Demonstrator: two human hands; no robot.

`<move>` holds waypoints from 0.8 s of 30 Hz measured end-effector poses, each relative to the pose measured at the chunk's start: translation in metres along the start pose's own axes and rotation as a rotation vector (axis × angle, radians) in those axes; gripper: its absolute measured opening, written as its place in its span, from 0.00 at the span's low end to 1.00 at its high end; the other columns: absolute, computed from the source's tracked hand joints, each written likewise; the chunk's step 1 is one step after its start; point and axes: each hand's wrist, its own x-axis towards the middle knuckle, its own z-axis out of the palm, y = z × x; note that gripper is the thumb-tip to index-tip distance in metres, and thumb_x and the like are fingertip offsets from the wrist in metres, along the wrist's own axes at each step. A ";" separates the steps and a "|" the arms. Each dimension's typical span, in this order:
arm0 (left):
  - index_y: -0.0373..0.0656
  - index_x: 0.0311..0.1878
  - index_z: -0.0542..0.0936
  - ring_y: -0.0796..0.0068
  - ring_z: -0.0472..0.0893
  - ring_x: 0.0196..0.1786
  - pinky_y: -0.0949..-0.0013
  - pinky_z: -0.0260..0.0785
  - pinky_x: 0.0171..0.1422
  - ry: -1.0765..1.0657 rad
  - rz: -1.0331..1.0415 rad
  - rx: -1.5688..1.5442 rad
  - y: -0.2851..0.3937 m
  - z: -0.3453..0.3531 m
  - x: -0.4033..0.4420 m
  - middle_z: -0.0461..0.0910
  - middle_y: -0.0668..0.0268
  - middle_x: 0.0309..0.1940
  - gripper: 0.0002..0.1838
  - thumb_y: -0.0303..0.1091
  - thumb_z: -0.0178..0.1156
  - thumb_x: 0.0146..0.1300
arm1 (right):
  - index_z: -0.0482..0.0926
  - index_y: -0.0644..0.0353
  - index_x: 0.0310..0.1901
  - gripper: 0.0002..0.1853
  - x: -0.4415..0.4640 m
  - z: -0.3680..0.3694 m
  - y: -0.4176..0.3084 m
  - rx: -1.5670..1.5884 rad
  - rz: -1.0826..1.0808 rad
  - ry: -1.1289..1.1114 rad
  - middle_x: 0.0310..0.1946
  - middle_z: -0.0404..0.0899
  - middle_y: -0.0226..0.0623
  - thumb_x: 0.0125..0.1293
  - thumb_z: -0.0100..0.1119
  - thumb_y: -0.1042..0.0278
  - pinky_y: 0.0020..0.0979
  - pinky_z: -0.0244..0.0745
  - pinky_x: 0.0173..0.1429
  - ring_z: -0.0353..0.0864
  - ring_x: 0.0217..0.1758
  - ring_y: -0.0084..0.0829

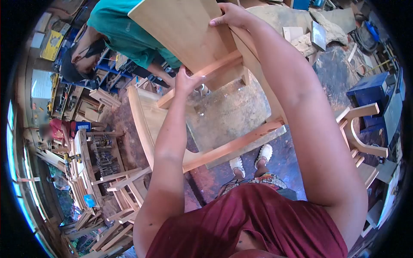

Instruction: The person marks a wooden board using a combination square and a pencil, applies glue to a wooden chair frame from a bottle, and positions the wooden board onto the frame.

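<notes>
A pale wooden furniture frame stands in front of me, with rails joining two shaped side pieces. My left hand is closed around its upper crossrail, thumb lying along the wood. Higher up, my right hand grips the top of the right side piece, its thumb against a broad, tilted wooden panel. That panel rises behind the upper crossrail; how it meets the frame is hidden. On the left, a curved side piece runs down toward my left forearm.
A co-worker in a teal shirt bends over beyond the frame, one arm close to it. Wooden frames stand at left, near a rack of clamps. At right are a curved-leg wooden piece and a blue box.
</notes>
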 end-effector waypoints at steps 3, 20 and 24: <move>0.35 0.54 0.72 0.64 0.83 0.47 0.66 0.74 0.54 0.021 0.034 -0.054 -0.007 0.004 0.002 0.82 0.55 0.46 0.39 0.39 0.78 0.37 | 0.76 0.65 0.55 0.28 -0.001 0.001 0.000 0.010 0.001 0.012 0.48 0.82 0.34 0.50 0.73 0.76 0.31 0.72 0.60 0.79 0.51 0.26; 0.34 0.54 0.70 0.66 0.81 0.50 0.66 0.73 0.56 -0.016 0.047 -0.080 -0.010 0.004 0.004 0.81 0.55 0.47 0.38 0.35 0.77 0.38 | 0.77 0.64 0.55 0.29 0.005 -0.001 0.010 -0.024 -0.058 -0.014 0.48 0.83 0.33 0.49 0.75 0.74 0.31 0.71 0.60 0.78 0.51 0.25; 0.35 0.55 0.69 0.65 0.81 0.51 0.66 0.72 0.57 -0.023 0.032 -0.111 -0.003 0.003 0.001 0.80 0.56 0.48 0.38 0.34 0.76 0.39 | 0.77 0.64 0.55 0.29 0.004 0.000 0.007 -0.037 -0.008 0.002 0.48 0.83 0.32 0.49 0.76 0.74 0.31 0.71 0.59 0.79 0.51 0.25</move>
